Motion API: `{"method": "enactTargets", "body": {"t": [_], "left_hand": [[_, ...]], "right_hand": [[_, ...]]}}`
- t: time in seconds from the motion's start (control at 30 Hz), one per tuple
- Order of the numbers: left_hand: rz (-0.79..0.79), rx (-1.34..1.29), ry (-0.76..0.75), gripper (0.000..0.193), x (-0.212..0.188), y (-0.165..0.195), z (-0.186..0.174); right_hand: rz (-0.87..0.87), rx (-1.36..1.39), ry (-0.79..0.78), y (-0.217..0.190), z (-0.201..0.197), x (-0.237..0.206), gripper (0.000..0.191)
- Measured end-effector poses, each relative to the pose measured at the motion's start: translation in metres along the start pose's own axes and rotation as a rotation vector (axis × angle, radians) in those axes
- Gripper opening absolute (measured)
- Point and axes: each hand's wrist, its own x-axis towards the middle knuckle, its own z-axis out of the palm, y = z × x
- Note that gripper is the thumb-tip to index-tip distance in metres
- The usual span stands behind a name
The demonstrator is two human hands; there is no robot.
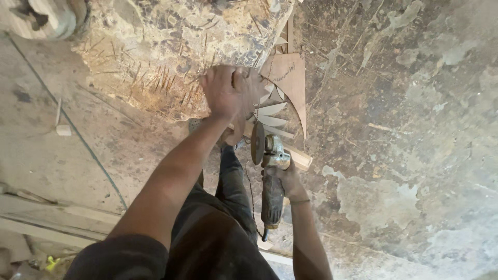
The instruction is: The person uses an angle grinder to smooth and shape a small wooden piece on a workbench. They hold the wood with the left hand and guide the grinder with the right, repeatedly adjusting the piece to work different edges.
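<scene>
Carved pale wooden panel (282,91) with curved petal cut-outs lies on the stained, dusty concrete floor (415,155), partly tucked under a big rough stone-like block (171,46) bristling with thin splinters. Left hand (231,96) presses flat on the panel. Right hand (288,179) clenches a grimy grey angle grinder (270,176), disc upright just beside the wood. Loose timber strips (46,218) lie lower left.
</scene>
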Motion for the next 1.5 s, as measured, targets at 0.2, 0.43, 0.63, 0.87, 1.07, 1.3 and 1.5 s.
{"method": "enactTargets", "body": {"t": [0.2,0.43,0.63,0.87,1.07,1.3,1.5], "left_hand": [[-0.156,0.008,0.161,0.006,-0.013,0.01,0.008],[-0.075,0.11,0.057,0.012,-0.004,0.009,0.011],[-0.114,0.14,0.056,0.016,-0.005,0.004,0.023],[-0.11,0.187,0.061,0.017,-0.008,0.001,0.029],[-0.109,0.134,0.104,0.013,-0.004,0.01,0.018],[-0.115,0.1,0.075,0.014,0.0,0.013,0.013],[-0.139,0.131,0.047,0.016,-0.001,0.013,0.015]], "right_hand": [[-0.087,-0.035,0.041,0.012,-0.006,0.0,0.064],[-0.079,0.061,-0.03,-0.013,0.006,0.023,0.069],[-0.108,0.086,-0.061,-0.014,0.015,0.03,0.079],[-0.062,0.05,-0.062,-0.014,0.017,0.034,0.078],[-0.069,0.016,-0.102,-0.02,0.016,0.038,0.079],[-0.005,-0.169,-0.149,-0.037,-0.001,0.039,0.084],[-0.098,-0.328,-0.201,-0.046,-0.011,0.03,0.082]]}}
